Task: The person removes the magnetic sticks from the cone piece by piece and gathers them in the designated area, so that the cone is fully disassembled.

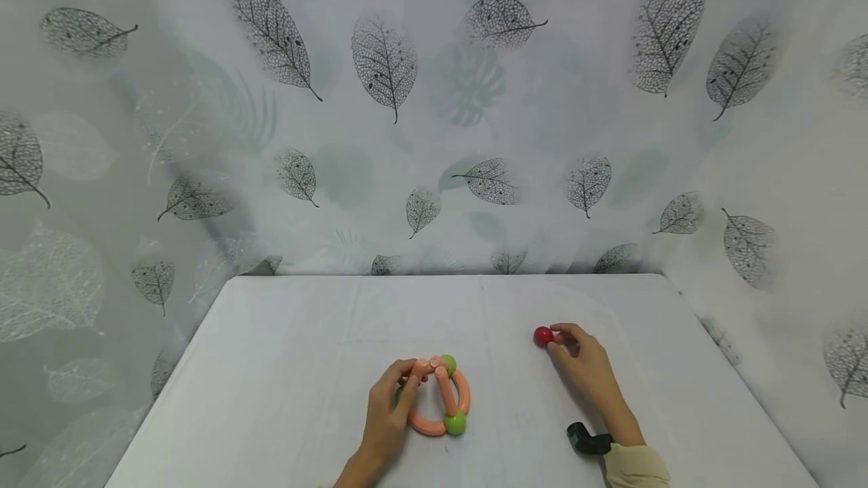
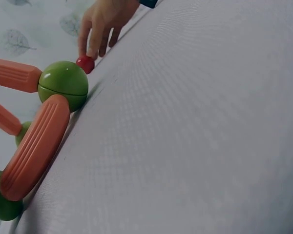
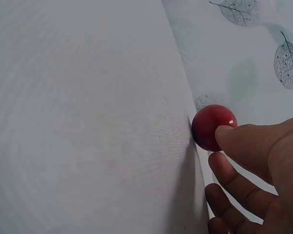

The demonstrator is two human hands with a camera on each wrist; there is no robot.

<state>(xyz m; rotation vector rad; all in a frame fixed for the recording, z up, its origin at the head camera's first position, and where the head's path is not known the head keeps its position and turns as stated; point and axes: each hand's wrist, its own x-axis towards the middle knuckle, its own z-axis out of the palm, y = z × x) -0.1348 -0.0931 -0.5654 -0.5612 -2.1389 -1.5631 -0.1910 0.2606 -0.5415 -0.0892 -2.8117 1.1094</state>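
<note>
left hand (image 1: 386, 416): bare; its grip is narrow, thumb and fingers bent round the left side of an orange-and-green, plastic-looking frame (image 1: 445, 391) of ridged rods and round joints;
frame: near the middle of the smooth white surface (image 1: 291, 345); curved rods form a low ring, and another rod slants above it; a glossy green ball joint (image 1: 455, 422) sits at the near right corner;
glossy red ball (image 1: 543, 336): right of the frame, well apart from it and farther from the person; whether it touches the surface i cannot tell;
right hand (image 1: 588, 375): bare; its grip holds the red ball in a pinch of thumb and forefinger; the other fingers are loosely bent below it in the right wrist view;
right wrist: a dark band (image 1: 588, 440), then a pale yellow sleeve (image 1: 636, 465);
step in hand: it seems to be handling the loose ball while the frame is steadied;
next move: likely calls for a firm pinch on the round, slippery-looking ball, and a steady left hold so the frame does not shift
</note>
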